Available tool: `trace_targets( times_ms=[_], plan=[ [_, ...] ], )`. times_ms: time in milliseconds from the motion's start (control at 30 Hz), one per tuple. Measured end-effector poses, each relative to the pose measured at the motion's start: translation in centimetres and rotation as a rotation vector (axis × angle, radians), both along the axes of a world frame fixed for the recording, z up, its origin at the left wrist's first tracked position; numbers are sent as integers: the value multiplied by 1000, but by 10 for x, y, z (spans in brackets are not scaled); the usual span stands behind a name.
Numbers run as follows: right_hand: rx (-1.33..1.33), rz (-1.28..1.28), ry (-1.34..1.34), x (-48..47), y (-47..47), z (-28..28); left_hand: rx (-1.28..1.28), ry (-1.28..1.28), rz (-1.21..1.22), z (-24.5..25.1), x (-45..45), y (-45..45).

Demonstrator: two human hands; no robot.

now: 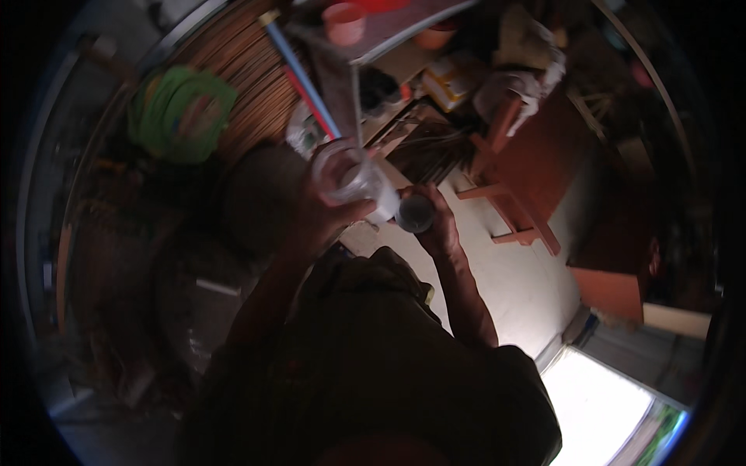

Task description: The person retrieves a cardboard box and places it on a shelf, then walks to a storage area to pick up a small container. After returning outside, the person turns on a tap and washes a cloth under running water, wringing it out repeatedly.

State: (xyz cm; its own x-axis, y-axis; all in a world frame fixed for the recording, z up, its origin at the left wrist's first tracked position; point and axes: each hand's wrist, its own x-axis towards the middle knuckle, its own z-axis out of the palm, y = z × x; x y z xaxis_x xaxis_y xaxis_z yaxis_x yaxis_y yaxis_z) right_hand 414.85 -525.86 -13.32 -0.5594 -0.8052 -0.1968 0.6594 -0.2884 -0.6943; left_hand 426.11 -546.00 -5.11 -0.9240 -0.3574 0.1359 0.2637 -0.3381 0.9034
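In front of my body, my left hand grips a clear plastic jar. The jar's round mouth faces up towards me, and its lower side looks white and blurred. Close to its right, my right hand is wrapped around a dark grey, round-ended object, perhaps a cup or a lid. The two held things nearly meet; whether they touch I cannot tell. Shadow hides most of my left fingers, and the jar's contents are unclear.
A reddish-brown wooden bench or stool stands to the right. Blue and red poles lean beyond the jar. A pink plastic cup sits on a table at the top. A green bundle lies left; a bright doorway opens lower right.
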Motion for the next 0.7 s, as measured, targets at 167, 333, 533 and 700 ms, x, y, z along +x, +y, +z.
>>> trace_targets(
  times_ms=[167,333,533,700],
  plan=[
    [-213,206,-176,33,-10,-14,17,27,57,-8,1,14],
    [-113,158,-185,32,-5,-21,125,117,-55,-22,7,15],
    [248,-57,186,21,-1,21,951,263,-64,-50,6,-17],
    [385,-59,432,16,-10,59,1069,229,20,-80,8,-28]
  ],
)
